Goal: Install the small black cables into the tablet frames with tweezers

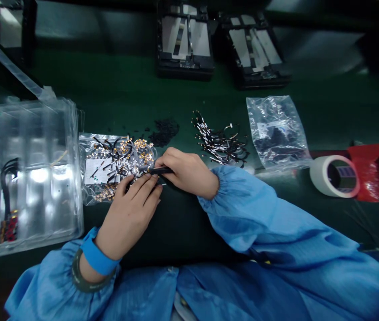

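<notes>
On the green table [119, 96], the right hand [192, 173] pinches a black tool [163, 170] that could snag, scattering left-side cables [122, 149], the left hand [127, 214] having an unclear hold.

blue sleeves [252, 209] have gathered cuffs [213, 182], with a blue strap [99, 257] and dark band [79, 280] on the left wrist [90, 269].
</notes>
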A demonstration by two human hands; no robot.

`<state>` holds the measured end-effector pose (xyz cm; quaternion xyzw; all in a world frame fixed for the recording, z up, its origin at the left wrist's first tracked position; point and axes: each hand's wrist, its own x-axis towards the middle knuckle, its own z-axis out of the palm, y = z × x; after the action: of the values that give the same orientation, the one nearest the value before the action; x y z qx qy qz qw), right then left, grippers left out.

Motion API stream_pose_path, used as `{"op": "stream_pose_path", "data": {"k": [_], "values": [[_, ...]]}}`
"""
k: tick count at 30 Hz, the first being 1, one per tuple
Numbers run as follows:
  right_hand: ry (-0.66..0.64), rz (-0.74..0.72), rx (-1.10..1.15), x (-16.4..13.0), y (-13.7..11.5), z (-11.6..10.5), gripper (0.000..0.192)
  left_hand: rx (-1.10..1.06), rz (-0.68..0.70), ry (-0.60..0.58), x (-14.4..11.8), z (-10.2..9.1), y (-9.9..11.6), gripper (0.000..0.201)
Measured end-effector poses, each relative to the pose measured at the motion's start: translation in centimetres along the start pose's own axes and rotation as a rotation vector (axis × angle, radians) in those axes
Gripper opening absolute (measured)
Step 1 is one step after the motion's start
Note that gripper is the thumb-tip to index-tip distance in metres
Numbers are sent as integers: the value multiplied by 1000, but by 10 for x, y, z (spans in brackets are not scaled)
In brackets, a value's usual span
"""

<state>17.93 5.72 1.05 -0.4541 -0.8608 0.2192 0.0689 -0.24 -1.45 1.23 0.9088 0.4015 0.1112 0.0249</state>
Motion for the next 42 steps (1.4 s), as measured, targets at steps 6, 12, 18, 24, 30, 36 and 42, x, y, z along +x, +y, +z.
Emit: {"op": "stream_pose_path", "data": {"k": [6, 12, 18, 24, 30, 36, 42], "values": [[120, -216, -117, -17, 5, 7, 27, -2, 5, -5, -2, 0, 0, 26], [240, -340, -329, -28, 0, 15, 36, -21, 8, 1, -3, 1, 0, 21], [201, -294, -300, -28, -3, 18, 37, -14, -20, 15, -2, 0, 0, 22], [218, -208, -339, -28, -11, 19, 34, 8, -73, 11, -2, -2, 2, 25], [132, -56, -382, -27, -26, 20, 33, 43, -113, 17, -3, -2, 5, 26], [116, 117, -198, -4, -13, -27, 26, 58, -128, 22, -3, 1, 2, 32], [479, 757, -155, 43, 109, -141, 58, 46, -108, 112, -2, 2, 0, 28]]}}
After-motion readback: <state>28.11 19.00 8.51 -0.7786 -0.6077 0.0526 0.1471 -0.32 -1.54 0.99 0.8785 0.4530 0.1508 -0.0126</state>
